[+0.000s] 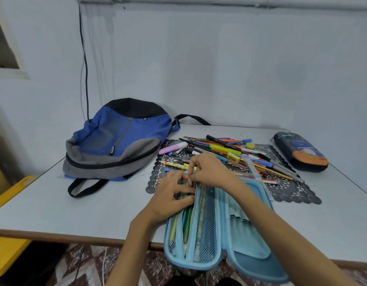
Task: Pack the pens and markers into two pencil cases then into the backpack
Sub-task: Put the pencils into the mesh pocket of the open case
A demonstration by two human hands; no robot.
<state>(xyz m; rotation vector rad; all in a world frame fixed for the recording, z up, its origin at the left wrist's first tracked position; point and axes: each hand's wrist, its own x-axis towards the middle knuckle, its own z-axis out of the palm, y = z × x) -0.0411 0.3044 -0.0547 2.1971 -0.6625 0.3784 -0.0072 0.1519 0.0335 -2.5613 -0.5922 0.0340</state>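
An open light-blue pencil case (248,240) lies at the table's near edge, with several pens and pencils in its left compartment beside a mesh divider (206,223). My left hand (170,199) has its fingers curled over the pens at the far end of that compartment. My right hand (209,170) meets it there, its fingertips pinching at the divider's top edge. A pile of pens and markers (230,153) lies just beyond on a dark lace mat (292,190). A closed dark pencil case (300,153) sits at the far right. The blue and grey backpack (116,141) lies zipped at the left.
The pale table (75,209) ends against a wall at the back. A black cable (84,58) hangs down the wall behind the backpack. Yellow plastic objects (7,256) stand on the floor at the left. The backpack's straps (83,186) trail onto the table.
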